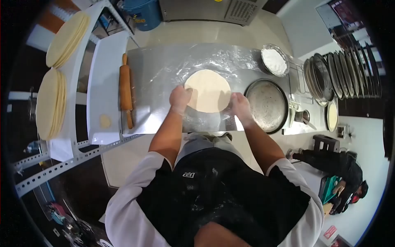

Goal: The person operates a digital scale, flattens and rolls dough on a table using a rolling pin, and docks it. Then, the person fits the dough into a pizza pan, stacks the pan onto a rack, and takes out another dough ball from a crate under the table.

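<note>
A round, flat sheet of dough [207,90] is at the middle of the floured metal table [154,78]. My left hand [180,99] grips its left edge, fingers closed on it. At the opposite edge, my right hand [241,106] pinches the dough with the thumb side toward it. Whether the sheet is lifted off the metal or rests on it, I cannot tell. Just right of my right hand lies a round, dark-rimmed pan [266,106]. A wooden rolling pin [126,91] lies lengthwise toward the table's left end.
A bowl of flour [275,60] stands at the back right. Round pans fill a wire rack [358,70] beyond it. Stacked dough rounds [51,103] sit on the white shelf [82,82] at left. A blue bucket [144,14] is behind the table. Another person [341,168] is at lower right.
</note>
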Tool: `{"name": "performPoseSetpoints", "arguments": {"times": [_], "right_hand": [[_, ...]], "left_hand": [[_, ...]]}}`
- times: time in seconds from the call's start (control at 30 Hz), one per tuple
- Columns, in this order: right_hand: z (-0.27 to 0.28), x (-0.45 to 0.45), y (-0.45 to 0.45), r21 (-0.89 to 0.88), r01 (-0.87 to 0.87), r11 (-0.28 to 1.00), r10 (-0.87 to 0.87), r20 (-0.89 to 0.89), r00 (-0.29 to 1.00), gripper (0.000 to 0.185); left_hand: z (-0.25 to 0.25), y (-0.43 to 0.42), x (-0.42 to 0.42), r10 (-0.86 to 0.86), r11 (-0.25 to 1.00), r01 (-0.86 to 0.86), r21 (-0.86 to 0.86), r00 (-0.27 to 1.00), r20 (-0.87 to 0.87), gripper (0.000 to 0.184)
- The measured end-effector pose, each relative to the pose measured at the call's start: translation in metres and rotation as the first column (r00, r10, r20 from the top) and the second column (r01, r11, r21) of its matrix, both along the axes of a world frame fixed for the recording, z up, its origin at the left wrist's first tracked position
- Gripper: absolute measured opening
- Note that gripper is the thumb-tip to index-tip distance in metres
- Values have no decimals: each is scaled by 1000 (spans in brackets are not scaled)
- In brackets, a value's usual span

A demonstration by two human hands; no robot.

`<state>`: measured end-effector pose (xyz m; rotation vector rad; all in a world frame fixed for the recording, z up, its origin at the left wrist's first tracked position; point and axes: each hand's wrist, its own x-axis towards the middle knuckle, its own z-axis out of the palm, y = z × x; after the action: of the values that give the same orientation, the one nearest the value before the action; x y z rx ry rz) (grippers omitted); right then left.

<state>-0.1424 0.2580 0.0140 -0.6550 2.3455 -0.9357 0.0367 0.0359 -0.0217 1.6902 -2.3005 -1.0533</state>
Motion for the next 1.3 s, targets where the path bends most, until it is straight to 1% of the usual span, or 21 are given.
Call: {"name": "performPoseSetpoints", "arguments": {"times": [0.13,0.2,0.23,0.3,0.33,0.47,0.5,0.53,0.63,0.67,0.73,0.8,0.9,0.97,1.0,1.03,1.07,1.13,1.2,1.23,1.3], "right_hand": [[-26,8,-36,-93,-52,994,15,-368,930,34],[-62,-2,-60,-255,-291,922,50,-667,743,35],[-66,-5,-62,-263,-274,925,33,-662,749,35],[-70,-6,-66,-303,-322,897,-24,-761,648,38],[-66,-4,-65,-307,-304,902,-39,-758,651,38],[14,-16,-69,-23,-66,998,55,-326,944,47],[43,-16,-70,-152,-178,972,71,-533,843,42],[64,-13,-70,-244,-315,917,52,-711,701,37],[75,-5,-83,-266,-599,755,211,-767,607,37],[78,-2,-89,-270,-716,644,272,-794,544,37],[90,2,-83,-265,-813,518,318,-823,471,37],[111,0,-47,-203,-535,820,237,-731,640,27],[117,2,-27,-134,-505,853,256,-735,628,26],[122,0,-12,-74,-460,885,263,-736,624,26],[126,-4,-5,-73,-441,895,248,-739,626,26],[131,-9,2,-54,-451,891,258,-757,600,27],[135,-14,10,-33,-462,886,271,-772,575,28],[145,-29,22,5,-484,875,294,-800,524,30],[156,-48,30,41,-503,863,315,-823,472,33],[161,-59,34,63,-515,855,331,-831,448,34],[173,-84,41,113,-542,833,371,-841,395,37]], "left_hand": [[3,-22,-6,-173,957,215,197,962,-210,34],[-13,-11,-32,213,885,66,460,823,-527,29],[28,13,-49,195,887,78,455,830,-522,29],[103,60,-77,-139,889,370,270,780,-610,24],[102,58,-76,-156,882,386,269,780,-606,24],[81,33,-68,177,918,153,367,670,-721,25],[71,34,-69,174,916,159,367,667,-725,25],[61,39,-67,401,803,127,582,607,-686,24],[38,45,-61,897,208,154,966,364,-251,22],[47,44,-63,900,211,156,965,355,-254,22],[87,41,-75,814,393,267,880,343,-468,24],[119,41,-93,690,545,379,748,303,-657,27],[125,52,-116,416,702,535,470,228,-880,28],[130,63,-130,92,741,659,131,94,-991,31],[163,67,-128,-363,743,645,-181,160,-918,33],[195,67,-121,-733,602,647,-468,216,-645,37],[192,65,-119,-737,590,657,-469,200,-646,37],[166,54,-115,-248,893,448,47,575,-780,36],[82,48,-110,-162,930,354,100,637,-754,33],[64,65,-107,-181,922,350,164,766,-617,22],[33,121,-110,-394,789,567,238,764,-511,23]]}}
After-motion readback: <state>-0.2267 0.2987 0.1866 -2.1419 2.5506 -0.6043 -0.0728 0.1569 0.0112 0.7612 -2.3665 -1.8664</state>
